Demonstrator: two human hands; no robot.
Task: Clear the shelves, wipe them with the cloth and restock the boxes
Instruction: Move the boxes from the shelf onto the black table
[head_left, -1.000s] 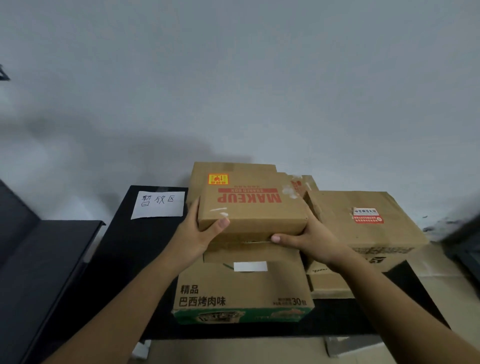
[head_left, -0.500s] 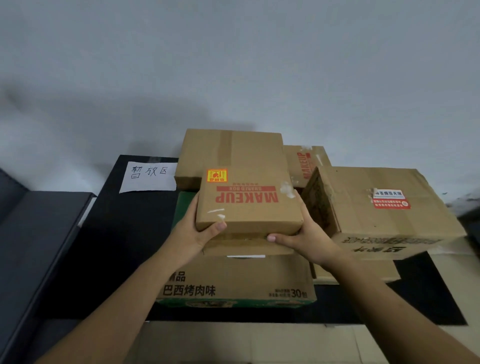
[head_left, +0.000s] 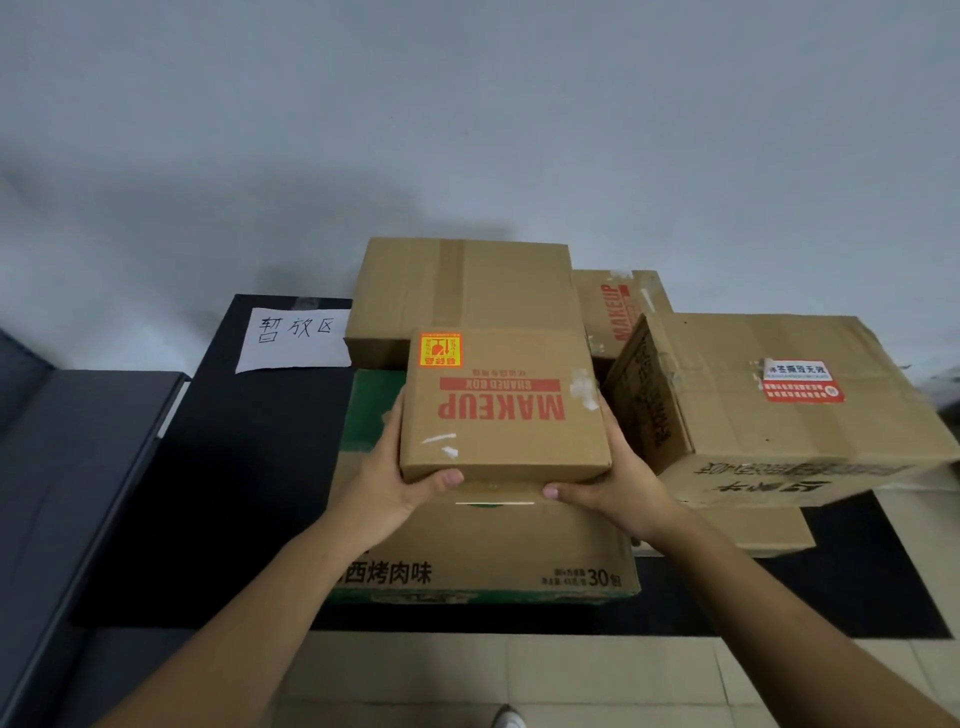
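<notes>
While above green carton (head_left: 483, 551), MAKEUP box (head_left: 501, 410) gripped between left hand (head_left: 395, 475) and right hand (head_left: 618, 480).

1. A left hand (head_left: 384, 480) and a right hand (head_left: 621, 486) grip the near corners of a small box (head_left: 498, 410), held over a carton (head_left: 483, 553) at the front edge of a table (head_left: 234, 493).
2. Behind the carton sits a rear box (head_left: 462, 288). Just to its right is a second small box (head_left: 618, 312).
3. Right of the held box, a big box (head_left: 779, 415) lies tilted on top of a flat box (head_left: 753, 530).
4. A sign (head_left: 298, 338) lies at the table's back left, beside the rear box.
</notes>
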